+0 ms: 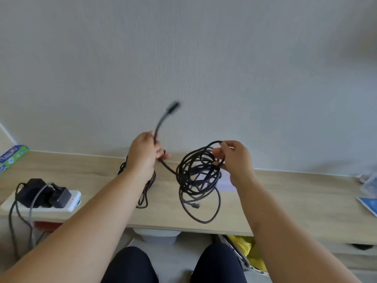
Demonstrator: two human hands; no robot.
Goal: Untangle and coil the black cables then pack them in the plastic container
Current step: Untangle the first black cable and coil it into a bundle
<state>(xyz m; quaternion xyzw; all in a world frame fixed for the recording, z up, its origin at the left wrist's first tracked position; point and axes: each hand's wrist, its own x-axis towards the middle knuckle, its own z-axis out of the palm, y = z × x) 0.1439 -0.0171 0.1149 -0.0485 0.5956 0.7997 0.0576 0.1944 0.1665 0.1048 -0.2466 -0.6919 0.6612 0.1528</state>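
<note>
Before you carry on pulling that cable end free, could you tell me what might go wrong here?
The left hand pulls one cable end while the right hand pinches the tangled bundle; pulling could tighten knots. The hanging loop droops over the desk edge and could snag.

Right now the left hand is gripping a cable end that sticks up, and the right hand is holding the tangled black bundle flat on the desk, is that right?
Not quite. The head view shows the right hand holding the tangled black bundle lifted, its loops hanging down toward the desk, not flat on it. The left hand does grip a cable end that sticks up.
</note>
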